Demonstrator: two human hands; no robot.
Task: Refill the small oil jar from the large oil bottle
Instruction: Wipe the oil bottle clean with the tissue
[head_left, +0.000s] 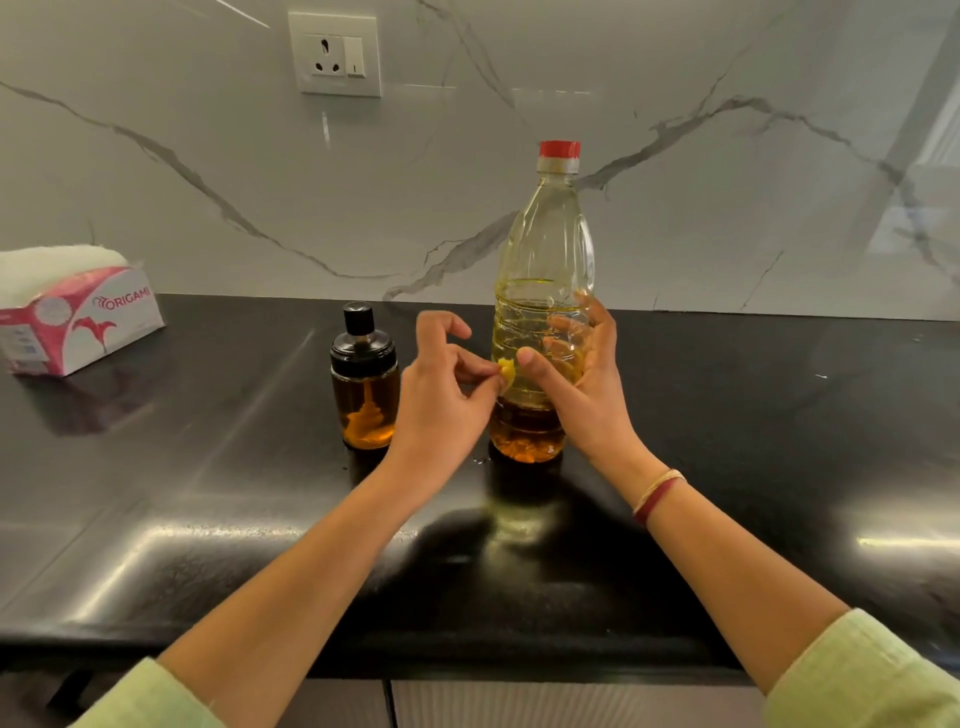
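The large clear oil bottle (543, 249) stands upright on the black counter (753, 415), about half full of yellow oil, with its red cap (559, 149) on. My right hand (582, 384) grips the bottle's ribbed lower body, fingers behind and thumb in front. My left hand (441, 395) is just left of the bottle and pinches a small yellow scrap (506, 370) stuck on the bottle's side. The small glass oil jar (364, 395) with a black lid stands upright left of my left hand, partly full of amber oil.
A pink and white tissue box (72, 317) sits at the counter's far left. A wall socket (335, 54) is set in the white marble backsplash. The counter's front edge (467, 660) runs below my forearms.
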